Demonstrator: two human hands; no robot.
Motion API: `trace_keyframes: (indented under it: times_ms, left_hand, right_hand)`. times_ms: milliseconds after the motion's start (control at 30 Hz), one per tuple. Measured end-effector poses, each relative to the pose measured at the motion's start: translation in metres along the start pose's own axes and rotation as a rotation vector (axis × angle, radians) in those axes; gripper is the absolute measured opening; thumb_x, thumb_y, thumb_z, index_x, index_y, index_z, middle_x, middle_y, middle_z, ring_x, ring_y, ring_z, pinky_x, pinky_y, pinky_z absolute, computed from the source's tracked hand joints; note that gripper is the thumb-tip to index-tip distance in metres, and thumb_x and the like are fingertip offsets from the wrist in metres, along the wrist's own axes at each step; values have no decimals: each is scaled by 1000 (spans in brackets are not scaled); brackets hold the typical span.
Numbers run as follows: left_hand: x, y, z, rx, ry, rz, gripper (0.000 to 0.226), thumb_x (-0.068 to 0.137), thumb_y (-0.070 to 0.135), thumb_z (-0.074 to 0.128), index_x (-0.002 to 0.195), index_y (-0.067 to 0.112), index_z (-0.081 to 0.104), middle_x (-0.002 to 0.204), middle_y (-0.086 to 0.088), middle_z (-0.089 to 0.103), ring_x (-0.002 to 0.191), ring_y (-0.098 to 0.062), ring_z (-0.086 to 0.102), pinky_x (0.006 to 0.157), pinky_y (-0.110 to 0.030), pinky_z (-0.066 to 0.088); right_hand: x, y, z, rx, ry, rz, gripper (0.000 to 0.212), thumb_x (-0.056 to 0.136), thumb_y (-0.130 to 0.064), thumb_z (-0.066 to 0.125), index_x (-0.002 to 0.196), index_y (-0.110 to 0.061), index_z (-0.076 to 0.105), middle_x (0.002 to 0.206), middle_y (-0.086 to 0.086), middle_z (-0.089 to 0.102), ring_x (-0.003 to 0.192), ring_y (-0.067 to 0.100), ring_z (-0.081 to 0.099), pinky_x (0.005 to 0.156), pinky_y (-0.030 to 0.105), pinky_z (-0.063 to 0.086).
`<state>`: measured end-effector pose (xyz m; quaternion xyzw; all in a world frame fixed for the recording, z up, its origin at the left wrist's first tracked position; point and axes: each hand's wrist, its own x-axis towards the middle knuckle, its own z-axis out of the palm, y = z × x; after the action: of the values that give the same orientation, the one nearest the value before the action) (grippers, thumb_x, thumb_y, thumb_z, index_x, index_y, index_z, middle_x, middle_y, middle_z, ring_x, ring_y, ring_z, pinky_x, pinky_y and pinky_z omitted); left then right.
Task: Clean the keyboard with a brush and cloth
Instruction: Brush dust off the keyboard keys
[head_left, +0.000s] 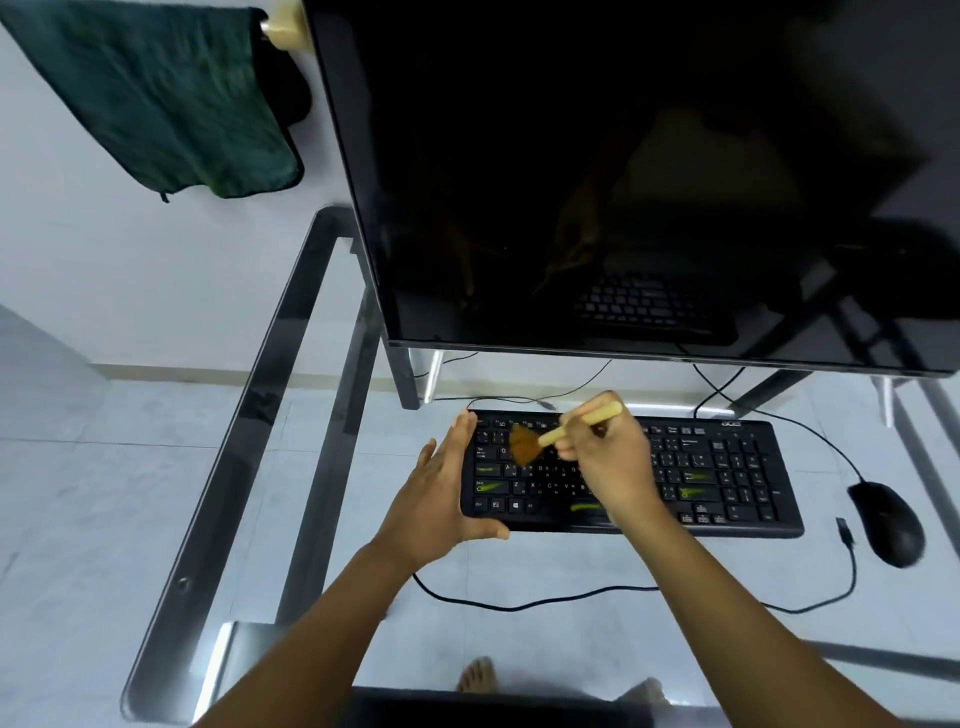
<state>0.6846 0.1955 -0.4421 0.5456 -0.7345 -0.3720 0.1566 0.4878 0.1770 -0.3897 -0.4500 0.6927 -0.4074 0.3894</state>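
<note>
A black keyboard (727, 467) lies on the glass desk in front of the monitor. My right hand (608, 457) is shut on a brush with a pale wooden handle (582, 423); its brown bristles (522, 444) rest on the upper left keys. My left hand (441, 493) grips the keyboard's left end, fingers along its far-left edge and thumb at the front edge. A dark green cloth (161, 98) hangs on the wall at the upper left, apart from both hands.
A large black monitor (623, 171) stands just behind the keyboard. A black mouse (891, 522) sits to the right, with a loose cable (571, 600) and USB plug on the glass desk (270, 415). Feet show through the glass below.
</note>
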Motion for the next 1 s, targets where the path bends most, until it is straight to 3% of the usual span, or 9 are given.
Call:
trace_keyframes:
  times_ms: [100,200,333,467,600,633,767,900,1000]
  left_hand:
    - [-1,3,-1,3,-7,-7,132,62,48,84,141,38,-20,154,23,2,127,7,-6,110,-22,-4]
    - [-1,4,-1,-3,-18,-19,131,63,47,84,151,26,-10,145,30,-2,126,7,-1,111,-22,-5]
    - [-4,6,0,-12,-19,-30,129,66,44,84,152,24,-10,141,33,-2,124,7,2,111,-21,-6]
    - [-4,6,0,-6,-7,-28,131,63,46,84,153,23,-8,154,18,17,143,-10,13,115,-26,-1]
    - [-3,0,-4,46,-86,-89,136,53,56,83,151,35,-11,159,9,19,147,-29,10,118,-49,20]
    - [-3,0,-6,64,-97,-101,137,52,58,82,150,36,-11,160,9,18,148,-31,9,117,-51,22]
    - [-2,-1,-5,88,-65,-85,134,58,49,87,151,32,-7,154,2,30,142,-30,24,113,-49,31]
    - [-2,-1,-6,83,-76,-89,138,53,54,87,150,36,-8,156,4,26,144,-27,19,114,-49,29]
    - [-3,1,-5,75,-50,-50,133,58,46,88,152,27,-3,153,5,32,139,-18,26,115,-45,28]
  right_hand:
    - [-5,1,-15,19,130,-110,17,92,-6,58,81,-19,57,79,3,70,75,25,70,73,41,58]
    - [-16,4,-21,24,-131,-33,13,92,-5,58,82,-12,59,79,8,72,75,24,70,75,43,59]
    - [-25,14,-35,12,148,-137,20,91,-2,57,80,-19,58,77,3,70,70,27,66,66,33,54]
    - [-41,18,-32,60,-310,31,15,90,1,58,81,-11,61,77,8,73,73,26,70,69,36,59]
    - [-42,22,-38,90,54,-25,10,91,-7,61,83,-12,58,76,5,72,69,20,71,67,37,59]
    - [-43,20,-37,149,52,-8,10,91,-7,61,83,-12,58,76,7,72,68,20,71,65,36,59]
    - [-57,18,-16,206,-389,122,7,89,0,63,84,-4,60,83,16,70,73,23,69,71,34,59]
    - [-52,18,-11,213,-85,79,8,90,1,59,83,-3,57,74,8,70,65,21,69,65,33,60]
    - [-53,17,-13,33,-259,62,13,88,-5,62,77,-13,58,71,9,72,65,31,68,66,46,59]
